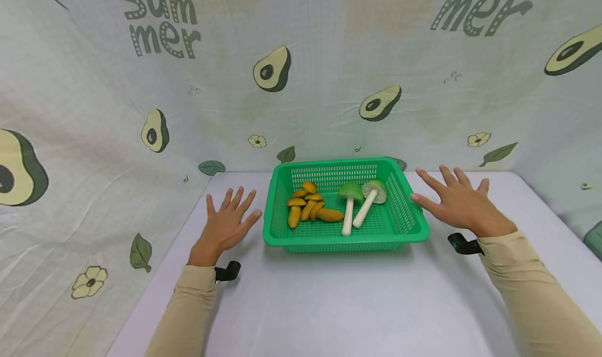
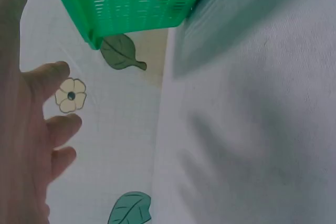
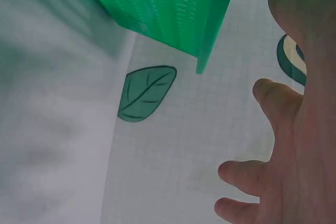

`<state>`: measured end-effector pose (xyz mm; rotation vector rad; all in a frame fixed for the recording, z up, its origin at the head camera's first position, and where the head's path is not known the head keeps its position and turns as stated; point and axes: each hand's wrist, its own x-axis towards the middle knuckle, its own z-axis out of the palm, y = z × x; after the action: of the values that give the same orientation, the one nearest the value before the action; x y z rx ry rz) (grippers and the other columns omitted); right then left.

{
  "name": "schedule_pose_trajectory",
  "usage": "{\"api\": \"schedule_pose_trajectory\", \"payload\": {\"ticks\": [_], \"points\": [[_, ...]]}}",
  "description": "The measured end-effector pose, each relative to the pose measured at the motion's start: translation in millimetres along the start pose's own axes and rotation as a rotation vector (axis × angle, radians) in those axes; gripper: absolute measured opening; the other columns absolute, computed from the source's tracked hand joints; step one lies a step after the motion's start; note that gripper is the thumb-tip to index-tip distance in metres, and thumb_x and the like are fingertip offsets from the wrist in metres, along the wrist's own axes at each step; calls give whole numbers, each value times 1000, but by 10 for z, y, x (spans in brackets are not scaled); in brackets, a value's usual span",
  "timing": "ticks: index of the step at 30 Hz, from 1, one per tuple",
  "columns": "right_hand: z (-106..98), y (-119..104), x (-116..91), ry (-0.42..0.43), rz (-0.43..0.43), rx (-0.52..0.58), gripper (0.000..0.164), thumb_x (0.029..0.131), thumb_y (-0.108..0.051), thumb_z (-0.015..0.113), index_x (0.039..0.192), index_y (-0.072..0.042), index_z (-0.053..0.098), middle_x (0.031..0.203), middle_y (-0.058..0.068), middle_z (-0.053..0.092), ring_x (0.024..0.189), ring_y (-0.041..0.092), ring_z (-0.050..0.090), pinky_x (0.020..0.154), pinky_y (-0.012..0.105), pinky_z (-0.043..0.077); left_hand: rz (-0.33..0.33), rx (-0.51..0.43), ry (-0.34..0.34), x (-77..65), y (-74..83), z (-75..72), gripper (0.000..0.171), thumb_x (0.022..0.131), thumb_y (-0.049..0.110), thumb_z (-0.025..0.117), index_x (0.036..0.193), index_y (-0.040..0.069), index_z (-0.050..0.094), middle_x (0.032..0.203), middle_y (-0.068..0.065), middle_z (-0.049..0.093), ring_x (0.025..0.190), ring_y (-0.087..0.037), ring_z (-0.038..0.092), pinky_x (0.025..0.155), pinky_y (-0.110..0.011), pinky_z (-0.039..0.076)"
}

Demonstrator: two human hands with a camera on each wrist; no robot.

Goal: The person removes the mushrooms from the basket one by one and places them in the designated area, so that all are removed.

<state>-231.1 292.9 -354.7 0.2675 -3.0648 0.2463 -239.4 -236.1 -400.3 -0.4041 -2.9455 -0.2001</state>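
Green basket (image 1: 345, 240): one, slotted; standing upright on the table (image 1: 329, 304), centre of the head view.

Orange-brown mushrooms (image 1: 294, 216): apparently four; lying bunched in the basket's left half.

Green-capped mushrooms (image 1: 349, 208): two, white-stemmed; lying side by side, right of the basket's centre, stems pointing toward the lower edge of the frame.

Left hand (image 1: 224, 226): hovering left of centre, fingers spreading; grip released, holding nothing; thumb pointing toward the basket, near but apart.

Right hand (image 1: 458, 203): hovering right of centre, fingers spreading; grip likewise released; thumb tip lying just beside the basket's right rim, apart in the right wrist view.

Progress, by judgement: all mushrooms in view are already sitting inside the basket; neither hand is grasping basket or contents, so any handling is either finished or not yet starting. Which of these, the pictures are not showing.
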Motion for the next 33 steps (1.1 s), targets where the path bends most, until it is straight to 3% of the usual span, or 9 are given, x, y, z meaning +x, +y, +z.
{"api": "schedule_pose_trajectory", "payload": {"ticks": [14, 24, 33], "points": [[-113, -148, 59, -7, -81, 4, 82, 98, -69, 40, 162, -25, 17, 156, 37, 19, 138, 59, 17, 94, 88, 7, 74, -104, 139, 92, 161, -28, 66, 103, 62, 34, 155, 22, 43, 153, -9, 45, 143, -33, 35, 111, -67, -13], [-195, -253, 111, -21, -143, 48, 78, 100, -62, 44, 161, -17, 24, 154, 36, 27, 131, 61, 34, 94, 76, 35, 39, -312, 106, 174, 289, -5, 65, 105, 59, 33, 154, 19, 43, 145, -8, 55, 137, -31, 45, 117, -63, 1], [-255, -410, 171, -18, -195, 223, 72, 103, -54, 46, 155, -5, 37, 150, 30, 40, 133, 49, 41, 101, 69, 35, 4, -491, 138, 250, 315, 157, 63, 105, 57, 34, 153, 17, 46, 145, -6, 55, 136, -27, 47, 117, -57, 17]]}}
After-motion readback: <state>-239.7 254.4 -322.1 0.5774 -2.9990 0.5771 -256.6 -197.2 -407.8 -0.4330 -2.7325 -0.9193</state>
